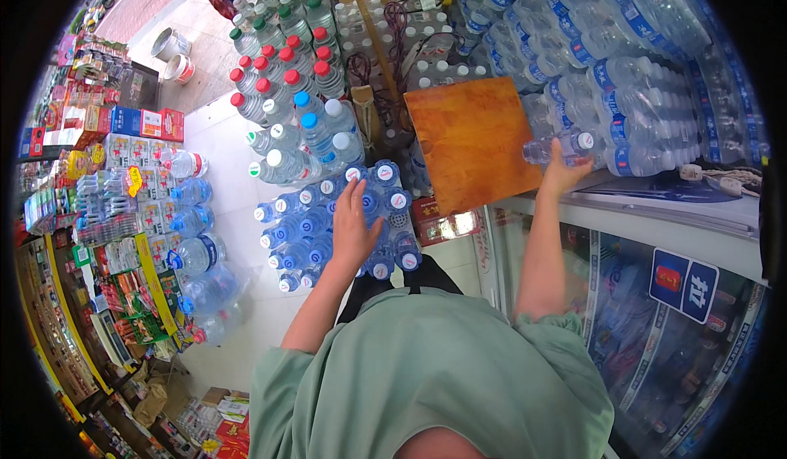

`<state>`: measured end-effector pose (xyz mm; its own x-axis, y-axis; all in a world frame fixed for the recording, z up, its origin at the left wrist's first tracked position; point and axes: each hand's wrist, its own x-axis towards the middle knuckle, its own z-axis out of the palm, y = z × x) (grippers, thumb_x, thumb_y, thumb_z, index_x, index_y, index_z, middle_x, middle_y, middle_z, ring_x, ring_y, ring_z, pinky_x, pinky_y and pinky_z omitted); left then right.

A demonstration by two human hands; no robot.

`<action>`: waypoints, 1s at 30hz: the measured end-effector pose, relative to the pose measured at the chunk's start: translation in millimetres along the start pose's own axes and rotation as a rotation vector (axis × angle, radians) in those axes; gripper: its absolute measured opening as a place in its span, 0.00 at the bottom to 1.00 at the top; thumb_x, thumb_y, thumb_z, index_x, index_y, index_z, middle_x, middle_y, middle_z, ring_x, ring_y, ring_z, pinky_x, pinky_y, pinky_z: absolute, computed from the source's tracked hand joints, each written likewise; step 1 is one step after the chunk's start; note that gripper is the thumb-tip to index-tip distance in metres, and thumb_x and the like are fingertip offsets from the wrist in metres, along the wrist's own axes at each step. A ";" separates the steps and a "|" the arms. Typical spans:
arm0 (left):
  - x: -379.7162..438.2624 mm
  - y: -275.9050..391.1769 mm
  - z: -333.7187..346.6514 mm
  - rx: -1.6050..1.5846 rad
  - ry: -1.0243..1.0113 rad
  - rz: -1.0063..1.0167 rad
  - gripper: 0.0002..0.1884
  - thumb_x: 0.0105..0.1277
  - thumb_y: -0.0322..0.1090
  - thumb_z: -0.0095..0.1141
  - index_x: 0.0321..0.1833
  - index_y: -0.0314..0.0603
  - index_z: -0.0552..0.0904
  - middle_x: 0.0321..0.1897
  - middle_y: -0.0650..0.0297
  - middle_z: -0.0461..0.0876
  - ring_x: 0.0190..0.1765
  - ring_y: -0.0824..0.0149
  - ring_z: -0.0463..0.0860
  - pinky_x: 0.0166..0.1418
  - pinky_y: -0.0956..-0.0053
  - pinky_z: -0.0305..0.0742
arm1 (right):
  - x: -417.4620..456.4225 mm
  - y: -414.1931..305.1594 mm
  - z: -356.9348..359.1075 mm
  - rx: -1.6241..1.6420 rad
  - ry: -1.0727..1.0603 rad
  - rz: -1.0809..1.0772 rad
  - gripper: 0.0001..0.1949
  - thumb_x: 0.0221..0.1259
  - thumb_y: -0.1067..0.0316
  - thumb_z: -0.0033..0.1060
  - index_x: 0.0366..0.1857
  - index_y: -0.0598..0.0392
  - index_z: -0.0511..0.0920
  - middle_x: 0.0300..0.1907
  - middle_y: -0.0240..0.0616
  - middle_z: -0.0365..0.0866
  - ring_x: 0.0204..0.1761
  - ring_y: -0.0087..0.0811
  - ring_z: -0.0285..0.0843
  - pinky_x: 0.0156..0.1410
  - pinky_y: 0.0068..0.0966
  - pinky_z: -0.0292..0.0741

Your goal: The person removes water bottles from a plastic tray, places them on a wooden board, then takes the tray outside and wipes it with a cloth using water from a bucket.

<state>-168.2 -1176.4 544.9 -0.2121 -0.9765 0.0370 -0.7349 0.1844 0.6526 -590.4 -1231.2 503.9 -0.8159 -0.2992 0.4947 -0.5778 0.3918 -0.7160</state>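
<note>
In the head view my right hand [562, 170] is around a clear plastic water bottle [556, 148] that lies on its side, its white cap to the right, beside stacked packs of bottled water [633, 121]. My left hand [356, 222] rests over the tops of blue-tinted water bottles [307, 225] with white printed caps, standing in rows in front of my body. Its fingertips are near one cap; whether it grips a bottle is hidden. One place in the rows shows a perforated grey base [399, 220]. Between my hands lies an orange-brown wooden board [473, 145].
Larger bottles with red caps [289, 78] and blue caps [316, 127] stand beyond the rows. A glass-doored drinks cooler [664, 336] is at right. Big water jugs [197, 253] and goods shelves [67, 317] line the left. Cables [396, 28] hang at the back.
</note>
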 end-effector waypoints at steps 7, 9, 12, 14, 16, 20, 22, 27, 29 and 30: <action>-1.9 -19.7 21.9 0.082 -0.130 -0.040 0.36 0.48 0.25 0.68 0.64 0.41 0.70 0.62 0.51 0.69 0.63 0.47 0.71 0.65 0.60 0.70 | -128.8 -106.0 -49.5 0.484 -0.895 -0.045 0.20 0.54 0.68 0.73 0.49 0.56 0.75 0.47 0.38 0.73 0.50 0.31 0.72 0.53 0.28 0.73; -4.2 -25.1 28.5 0.067 -0.137 -0.047 0.33 0.50 0.24 0.66 0.62 0.43 0.72 0.60 0.53 0.71 0.61 0.48 0.72 0.62 0.61 0.73 | -171.6 -118.3 -46.5 0.280 -1.292 -0.570 0.30 0.49 0.53 0.74 0.55 0.56 0.74 0.54 0.47 0.71 0.57 0.50 0.71 0.57 0.42 0.74; 0.8 -29.5 31.6 0.123 -0.103 -0.026 0.26 0.52 0.25 0.63 0.57 0.44 0.75 0.53 0.57 0.75 0.56 0.50 0.75 0.54 0.62 0.77 | -230.7 -117.2 -39.3 0.028 -1.371 -0.725 0.26 0.53 0.55 0.70 0.54 0.53 0.72 0.56 0.50 0.70 0.54 0.52 0.75 0.52 0.42 0.78; 4.1 -34.6 36.3 0.161 -0.080 0.003 0.23 0.52 0.26 0.63 0.54 0.44 0.76 0.47 0.58 0.77 0.52 0.52 0.77 0.50 0.61 0.78 | -227.9 -109.6 -31.5 0.052 -1.406 -0.701 0.24 0.54 0.57 0.70 0.52 0.54 0.73 0.54 0.50 0.72 0.51 0.53 0.77 0.50 0.42 0.78; 6.3 -40.0 37.6 0.173 -0.117 -0.011 0.23 0.52 0.26 0.63 0.54 0.44 0.77 0.47 0.58 0.78 0.52 0.51 0.77 0.50 0.60 0.78 | -223.1 -105.6 -26.0 0.121 -1.385 -0.682 0.20 0.55 0.59 0.69 0.49 0.55 0.74 0.51 0.48 0.75 0.45 0.52 0.79 0.48 0.42 0.77; 9.0 -46.6 34.2 0.151 -0.137 0.006 0.21 0.53 0.26 0.63 0.52 0.43 0.78 0.44 0.57 0.78 0.50 0.51 0.78 0.50 0.59 0.78 | -162.5 -115.7 -56.9 0.204 -1.234 -0.466 0.19 0.55 0.59 0.71 0.47 0.54 0.77 0.46 0.44 0.79 0.43 0.47 0.81 0.48 0.39 0.78; 10.7 -47.0 31.8 0.139 -0.149 0.017 0.19 0.53 0.27 0.64 0.50 0.42 0.78 0.42 0.57 0.78 0.50 0.51 0.78 0.49 0.59 0.77 | -103.8 -144.4 -74.2 0.200 -1.156 -0.244 0.19 0.53 0.59 0.73 0.46 0.54 0.79 0.41 0.43 0.82 0.41 0.44 0.83 0.47 0.34 0.79; 7.0 -46.1 18.2 0.166 -0.193 0.076 0.17 0.53 0.29 0.65 0.46 0.42 0.79 0.39 0.57 0.78 0.48 0.51 0.78 0.48 0.59 0.77 | 27.4 -183.7 -84.1 0.079 -0.874 -0.388 0.19 0.52 0.60 0.74 0.45 0.55 0.78 0.40 0.45 0.83 0.41 0.44 0.83 0.44 0.33 0.78; 4.7 -25.7 1.7 0.142 -0.170 0.098 0.16 0.53 0.29 0.65 0.46 0.42 0.79 0.39 0.57 0.78 0.47 0.51 0.79 0.47 0.59 0.77 | 59.6 -175.9 -68.8 -0.052 -0.797 -0.505 0.17 0.53 0.60 0.73 0.44 0.55 0.78 0.41 0.46 0.82 0.42 0.46 0.83 0.44 0.36 0.78; 7.2 -12.4 -12.3 0.111 -0.169 0.080 0.16 0.53 0.29 0.66 0.46 0.42 0.79 0.37 0.57 0.78 0.46 0.52 0.79 0.46 0.60 0.76 | 74.2 -171.6 -60.3 -0.115 -0.762 -0.560 0.17 0.54 0.59 0.72 0.43 0.55 0.78 0.42 0.46 0.82 0.43 0.47 0.83 0.45 0.38 0.77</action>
<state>-152.7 -1187.0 546.4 -0.3710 -0.9274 -0.0483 -0.7760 0.2810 0.5647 -553.1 -1268.2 693.1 -0.2109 -0.9400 0.2681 -0.9123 0.0908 -0.3994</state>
